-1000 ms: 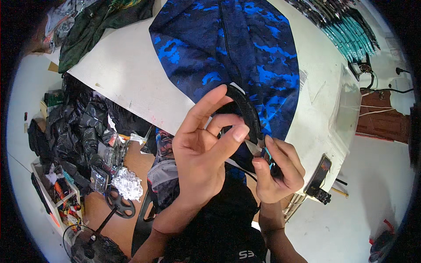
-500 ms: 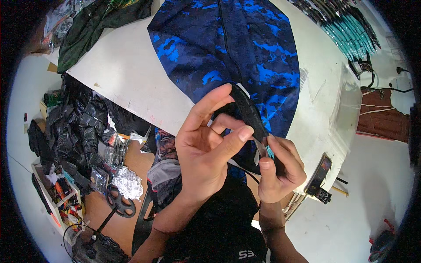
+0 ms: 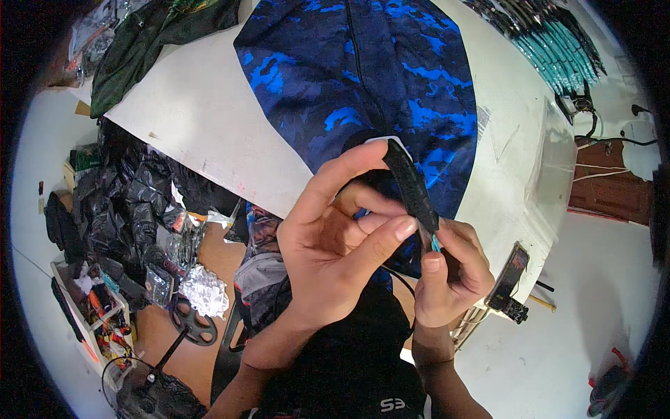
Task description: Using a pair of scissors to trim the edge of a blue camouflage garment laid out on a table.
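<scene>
A dark blue camouflage garment (image 3: 391,77) with a zipper down its middle lies spread over the white table. Its black fabric edge (image 3: 412,183) is raised toward me and folded into a narrow band. My left hand (image 3: 335,244) pinches this band between the index fingertip at its upper end and the thumb lower down. At the band's lower end, my right hand (image 3: 452,272) is closed on a small metal-looking tool with a teal part (image 3: 435,243), mostly hidden by the fingers. I cannot tell the tool's exact kind.
The white table (image 3: 209,133) reaches left and right of the garment. A phone-like device (image 3: 507,278) is fixed at its right edge. Black plastic bags (image 3: 139,195) pile up at left, near a fan (image 3: 150,380). Teal-and-black packets (image 3: 558,59) stack at the far right.
Both hands have shifted slightly right. The black band has turned and now shows a flatter, straighter face, and less of the metal tool shows between my fingers.
</scene>
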`<control>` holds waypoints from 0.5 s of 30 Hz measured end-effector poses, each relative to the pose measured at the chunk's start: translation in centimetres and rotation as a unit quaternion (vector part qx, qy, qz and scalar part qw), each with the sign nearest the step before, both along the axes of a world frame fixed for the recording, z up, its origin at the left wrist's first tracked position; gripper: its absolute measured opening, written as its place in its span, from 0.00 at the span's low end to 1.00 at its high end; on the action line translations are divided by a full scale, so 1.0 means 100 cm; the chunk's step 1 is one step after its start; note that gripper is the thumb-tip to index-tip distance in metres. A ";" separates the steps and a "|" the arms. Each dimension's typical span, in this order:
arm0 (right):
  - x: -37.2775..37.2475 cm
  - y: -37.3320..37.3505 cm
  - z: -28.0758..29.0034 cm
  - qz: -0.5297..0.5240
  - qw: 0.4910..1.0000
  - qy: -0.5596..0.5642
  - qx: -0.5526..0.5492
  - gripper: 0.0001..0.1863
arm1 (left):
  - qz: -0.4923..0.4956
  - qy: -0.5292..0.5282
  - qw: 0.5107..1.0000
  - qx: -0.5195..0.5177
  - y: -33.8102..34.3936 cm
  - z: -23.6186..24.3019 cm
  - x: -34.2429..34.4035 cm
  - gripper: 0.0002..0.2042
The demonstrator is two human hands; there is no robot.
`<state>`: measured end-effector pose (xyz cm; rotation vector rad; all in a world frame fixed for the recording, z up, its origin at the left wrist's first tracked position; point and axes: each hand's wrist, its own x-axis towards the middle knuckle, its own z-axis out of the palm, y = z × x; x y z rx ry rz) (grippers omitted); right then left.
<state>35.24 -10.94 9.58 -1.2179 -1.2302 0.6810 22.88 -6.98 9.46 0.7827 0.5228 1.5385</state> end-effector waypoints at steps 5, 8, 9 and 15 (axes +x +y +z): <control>0.001 -0.002 0.000 -0.003 1.000 0.022 -0.008 0.15 | -0.007 0.038 0.999 0.002 0.000 0.001 -0.003 0.28; 0.000 -0.001 0.002 -0.003 1.000 0.021 -0.007 0.14 | -0.004 0.052 0.999 0.002 -0.001 -0.001 -0.004 0.28; 0.000 -0.001 0.002 -0.005 1.000 0.018 -0.008 0.14 | 0.000 0.054 0.999 0.003 -0.001 -0.002 -0.004 0.28; 0.002 -0.002 0.002 -0.002 1.000 0.022 -0.021 0.14 | 0.042 0.080 0.995 -0.030 -0.003 0.003 -0.002 0.33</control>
